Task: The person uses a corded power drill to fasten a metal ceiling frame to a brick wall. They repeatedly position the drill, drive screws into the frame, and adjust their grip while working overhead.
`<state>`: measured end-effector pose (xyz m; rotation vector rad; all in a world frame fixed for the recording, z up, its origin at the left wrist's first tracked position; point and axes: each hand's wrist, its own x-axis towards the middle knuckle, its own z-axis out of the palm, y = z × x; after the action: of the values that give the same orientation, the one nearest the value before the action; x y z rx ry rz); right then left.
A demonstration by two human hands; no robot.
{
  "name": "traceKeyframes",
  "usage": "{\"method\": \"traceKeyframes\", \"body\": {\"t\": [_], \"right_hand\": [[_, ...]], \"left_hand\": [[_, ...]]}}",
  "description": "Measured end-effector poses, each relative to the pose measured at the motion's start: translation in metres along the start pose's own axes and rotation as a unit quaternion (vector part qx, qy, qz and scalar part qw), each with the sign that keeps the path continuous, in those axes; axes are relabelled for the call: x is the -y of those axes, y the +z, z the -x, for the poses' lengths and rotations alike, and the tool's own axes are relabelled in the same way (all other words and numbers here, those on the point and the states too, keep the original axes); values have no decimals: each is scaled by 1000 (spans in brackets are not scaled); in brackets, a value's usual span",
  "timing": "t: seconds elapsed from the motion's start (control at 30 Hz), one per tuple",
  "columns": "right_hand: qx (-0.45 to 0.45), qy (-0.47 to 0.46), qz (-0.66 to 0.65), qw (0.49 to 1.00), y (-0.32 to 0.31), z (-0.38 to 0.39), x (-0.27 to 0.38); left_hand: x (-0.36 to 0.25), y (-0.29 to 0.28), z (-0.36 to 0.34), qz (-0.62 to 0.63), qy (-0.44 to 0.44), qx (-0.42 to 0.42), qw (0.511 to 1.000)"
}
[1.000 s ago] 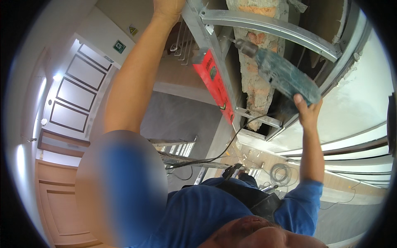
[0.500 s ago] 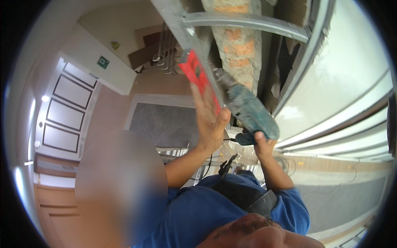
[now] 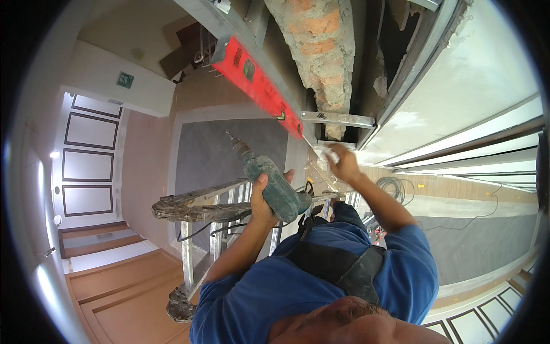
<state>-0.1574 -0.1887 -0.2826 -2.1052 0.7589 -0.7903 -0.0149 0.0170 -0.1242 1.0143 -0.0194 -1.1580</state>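
Note:
My left hand [image 3: 263,200] grips a dusty green power drill [image 3: 268,180], its bit pointing up and leftward. My right hand [image 3: 344,165] is raised below the frame's lower crosspiece, its fingers curled; whatever they may hold is too small to make out. Beyond both hands, a red spirit level [image 3: 260,86] lies along the metal framework [image 3: 338,118], which surrounds a rough strip of brick and concrete [image 3: 315,37].
A battered aluminium ladder [image 3: 186,246] is below me at the left, with black cables around it. A white wall panel [image 3: 435,80] borders the framework on the right. Coiled cable [image 3: 391,189] lies on the floor. Paneled doors [image 3: 89,157] stand at the far left.
The drill has passed from my right hand to my left and moved down and left, away from the framework. My left hand has come down; my emptied right hand has risen beside the crosspiece.

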Motion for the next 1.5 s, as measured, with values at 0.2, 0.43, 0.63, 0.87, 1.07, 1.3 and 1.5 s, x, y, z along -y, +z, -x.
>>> {"method": "traceKeyframes", "body": {"t": [0.2,0.43,0.63,0.87,1.07,1.3,1.5], "right_hand": [[-67,35,119,990,36,-73,-89],[-49,62,173,982,63,-106,-88],[53,149,220,963,67,-129,-66],[102,200,261,939,77,-146,-62],[57,175,235,954,88,-147,-78],[-28,142,39,989,82,-138,-71],[57,244,-445,860,29,-117,10]], "left_hand": [[3,-4,14,-71,39,-19,997],[3,-30,22,-126,43,26,991],[7,-44,19,-110,48,26,992],[2,-47,19,-114,65,30,991],[0,-47,19,-111,54,22,992],[-1,-36,21,-58,65,13,996],[-12,-24,13,-109,76,92,987]]}}
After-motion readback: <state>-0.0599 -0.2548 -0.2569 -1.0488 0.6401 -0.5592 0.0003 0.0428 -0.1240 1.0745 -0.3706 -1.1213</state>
